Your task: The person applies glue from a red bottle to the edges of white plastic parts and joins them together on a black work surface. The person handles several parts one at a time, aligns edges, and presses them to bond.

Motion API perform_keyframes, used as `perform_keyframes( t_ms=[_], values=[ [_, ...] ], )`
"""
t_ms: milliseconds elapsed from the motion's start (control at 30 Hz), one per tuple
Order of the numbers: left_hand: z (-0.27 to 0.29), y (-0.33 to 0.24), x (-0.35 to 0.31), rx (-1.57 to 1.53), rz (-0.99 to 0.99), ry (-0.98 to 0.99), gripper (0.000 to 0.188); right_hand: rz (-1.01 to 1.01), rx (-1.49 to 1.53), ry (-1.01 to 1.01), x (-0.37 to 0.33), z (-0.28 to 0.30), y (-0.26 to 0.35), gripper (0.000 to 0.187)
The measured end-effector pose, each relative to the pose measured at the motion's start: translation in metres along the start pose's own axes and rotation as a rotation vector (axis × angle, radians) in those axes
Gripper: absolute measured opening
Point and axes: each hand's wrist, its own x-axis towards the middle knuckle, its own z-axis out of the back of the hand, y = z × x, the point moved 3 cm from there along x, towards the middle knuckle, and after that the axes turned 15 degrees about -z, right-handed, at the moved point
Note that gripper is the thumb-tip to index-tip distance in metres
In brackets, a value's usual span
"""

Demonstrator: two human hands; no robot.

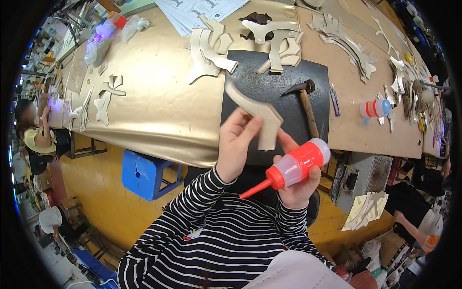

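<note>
Between the thumb and fingers of my left hand (234, 147) is a curved beige leather-like cut piece (269, 118), held up over the near edge of a black mat (255, 72). My right hand (299, 191) is wrapped round a squeeze bottle (308, 157), translucent with a red band and red cap. Its long red nozzle tilts down to the left, below the piece. One right finger reaches up by the piece's lower end; whether it touches is hidden. A hammer (306, 106) with a wooden handle lies on the mat, just beyond my right hand.
More cut pieces (204, 58) lie across the mat's far edge. A blue pen-like tool (335, 100) and another squeeze bottle (376, 108) are on the right. Printed sheets (187, 14) lie at the back. A blue stool (139, 174) stands left below the table. Other people sit at both sides.
</note>
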Motion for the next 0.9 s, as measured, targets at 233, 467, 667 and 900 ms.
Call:
perform_keyframes(
  t_ms=[233, 467, 667, 900],
  values=[
    [0.004, -0.032, 0.008, 0.192, 0.098, 0.234, 0.027, 0.924, -0.473, -0.398, -0.019, -0.005, 0.051, 0.094],
    [-0.010, -0.046, -0.001, 0.583, -0.145, 0.377, 0.014, 1.228, -0.572, -0.297, -0.019, -0.012, 0.070, 0.086],
    [-0.013, -0.052, -0.001, 0.686, -0.269, 0.374, 0.010, 1.212, -0.783, -0.121, -0.015, -0.014, 0.064, 0.075],
    [-0.013, -0.052, 0.002, 0.717, -0.401, 0.376, 0.010, 1.176, -0.885, -0.119, -0.012, -0.014, 0.063, 0.073]
  ],
)
